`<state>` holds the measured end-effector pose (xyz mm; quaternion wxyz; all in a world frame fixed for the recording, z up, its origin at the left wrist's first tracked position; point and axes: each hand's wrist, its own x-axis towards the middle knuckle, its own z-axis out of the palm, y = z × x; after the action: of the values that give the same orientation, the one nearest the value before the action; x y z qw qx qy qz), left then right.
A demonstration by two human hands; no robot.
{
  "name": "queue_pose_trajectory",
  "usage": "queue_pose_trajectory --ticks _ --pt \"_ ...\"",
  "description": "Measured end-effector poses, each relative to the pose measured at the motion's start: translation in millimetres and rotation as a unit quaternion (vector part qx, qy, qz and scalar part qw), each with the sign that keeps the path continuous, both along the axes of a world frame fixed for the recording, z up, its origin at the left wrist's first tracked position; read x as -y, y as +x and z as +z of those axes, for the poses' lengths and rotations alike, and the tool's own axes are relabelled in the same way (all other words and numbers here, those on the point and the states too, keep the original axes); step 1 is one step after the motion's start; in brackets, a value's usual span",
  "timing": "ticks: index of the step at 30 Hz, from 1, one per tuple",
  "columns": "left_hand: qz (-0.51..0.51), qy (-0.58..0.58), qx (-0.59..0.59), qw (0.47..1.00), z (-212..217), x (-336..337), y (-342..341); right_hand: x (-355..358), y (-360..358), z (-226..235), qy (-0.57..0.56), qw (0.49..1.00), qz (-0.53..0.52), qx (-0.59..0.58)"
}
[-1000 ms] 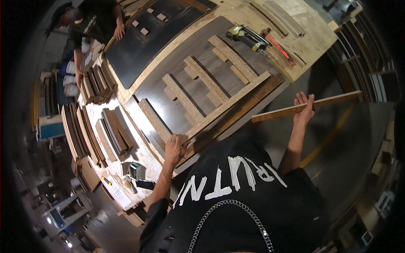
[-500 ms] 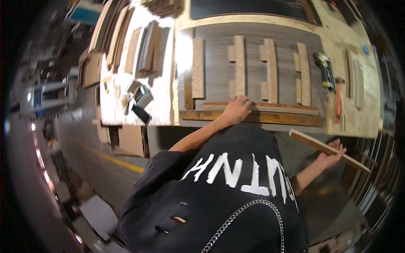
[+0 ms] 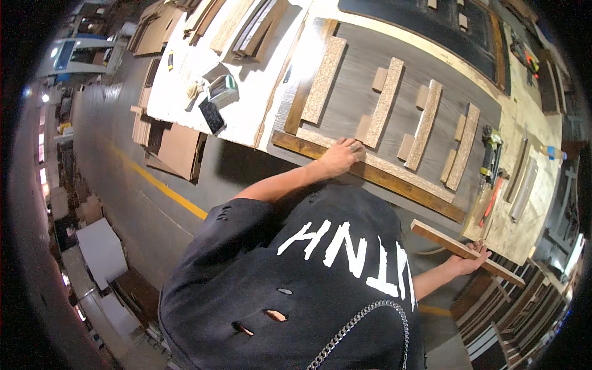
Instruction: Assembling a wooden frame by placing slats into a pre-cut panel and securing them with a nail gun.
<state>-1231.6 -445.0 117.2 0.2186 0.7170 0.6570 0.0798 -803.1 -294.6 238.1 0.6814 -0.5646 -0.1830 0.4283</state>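
Fingers of the right hand (image 3: 472,260) wrap the wood strip (image 3: 441,239) near its middle; strip hangs apart from the gray wood-grain panel (image 3: 354,86), off its near right corner. Left hand (image 3: 342,155) sits on the particleboard rail (image 3: 401,173), fingers bent; pressing or pinching, can't tell. Rail runs along the panel's near edge, beside the brown batten (image 3: 419,197). Best handling, likely: rail flat, straight against the batten; strip gripped mid-length, ends clear of the panel. Four particleboard slats (image 3: 324,80) farther in; nail gun (image 3: 491,148), orange-handled hammer (image 3: 491,200) at right.
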Motion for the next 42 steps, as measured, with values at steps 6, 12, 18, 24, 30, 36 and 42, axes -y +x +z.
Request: queue_pose_trajectory --ticks 6,12,18,24,30,36,42 --pt "0.015 0.033 0.013 0.999 -6.8 9.6 -14.5 -28.5 -24.2 20.9 -0.01 0.995 0.035 0.093" --pt "0.054 0.046 0.057 0.996 -6.8 9.4 -16.3 -117.9 -73.2 20.8 0.052 0.851 0.322 0.412" --pt "0.101 0.023 0.049 0.993 16.4 21.3 -31.0 -218.3 -220.2 1.8 0.286 0.539 0.455 0.649" --pt "0.203 0.041 0.091 0.974 16.2 15.8 -39.8 -292.4 -301.2 -72.3 0.364 0.372 0.46 0.72" --pt "0.183 0.024 0.104 0.977 41.6 -22.0 -56.1 -320.8 -351.1 -123.4 0.29 0.369 0.548 0.693" --pt "0.173 -0.014 0.12 0.977 39.7 -39.8 -59.7 -328.3 -353.8 -149.0 0.261 0.416 0.575 0.655" --pt "0.189 -0.023 0.113 0.975 38.9 -78.8 -71.3 -302.6 -382.3 -153.1 0.3 0.415 0.579 0.635"
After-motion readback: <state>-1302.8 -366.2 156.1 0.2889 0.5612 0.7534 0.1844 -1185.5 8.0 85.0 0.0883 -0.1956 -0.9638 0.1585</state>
